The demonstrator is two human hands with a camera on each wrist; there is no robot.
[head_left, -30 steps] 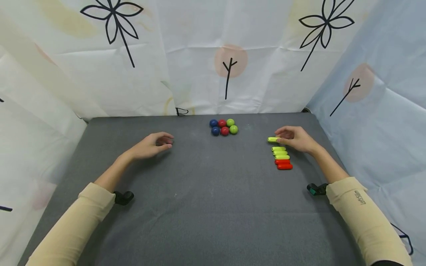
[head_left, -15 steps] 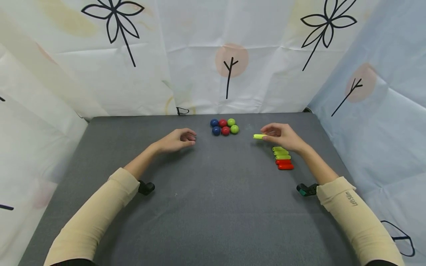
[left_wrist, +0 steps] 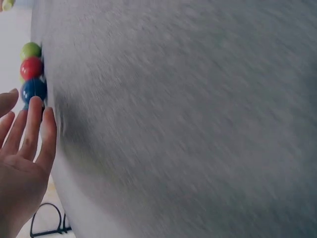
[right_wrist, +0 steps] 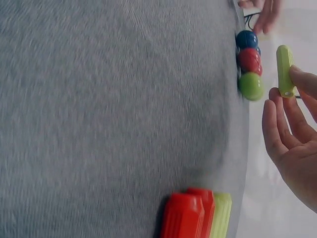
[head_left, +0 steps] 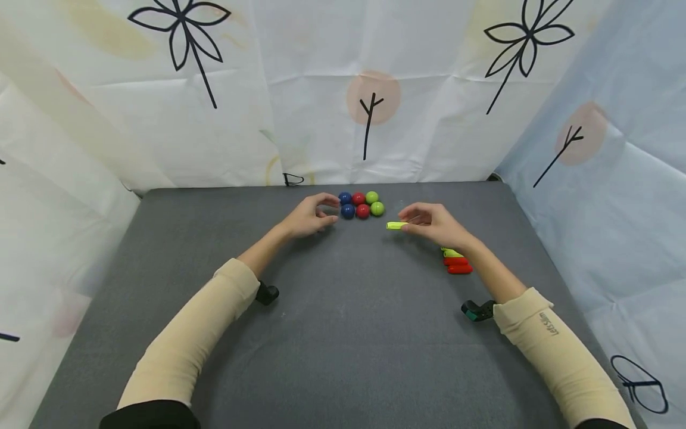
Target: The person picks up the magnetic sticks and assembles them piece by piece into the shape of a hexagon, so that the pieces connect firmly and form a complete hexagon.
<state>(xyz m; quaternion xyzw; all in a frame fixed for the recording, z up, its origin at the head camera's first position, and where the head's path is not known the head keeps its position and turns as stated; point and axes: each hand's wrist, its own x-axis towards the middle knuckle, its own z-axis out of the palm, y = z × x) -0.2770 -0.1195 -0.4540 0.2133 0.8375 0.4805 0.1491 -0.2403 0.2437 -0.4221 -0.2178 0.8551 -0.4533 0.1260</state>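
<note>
My right hand (head_left: 433,226) pinches a yellow-green ribbed stick (head_left: 395,226) between thumb and fingers, held above the cloth to the right of the balls; the right wrist view shows the stick (right_wrist: 285,69) too. My left hand (head_left: 309,215) is beside the two dark blue balls (head_left: 347,211), fingers loosely spread and holding nothing. Two red balls (head_left: 362,211) and two green balls (head_left: 377,208) lie against the blue ones in two rows. In the left wrist view the fingertips overlap the near blue ball (left_wrist: 34,89); whether they touch it I cannot tell.
Behind my right wrist lie two red sticks (head_left: 459,269) and yellow-green ones (head_left: 453,254), partly hidden by the forearm. A grey cloth (head_left: 343,333) covers the table. White printed curtains (head_left: 316,119) stand at the back and sides.
The left hand has moved right and away from me, up to the blue balls. The right hand has carried its yellow-green stick left, away from the other sticks.
</note>
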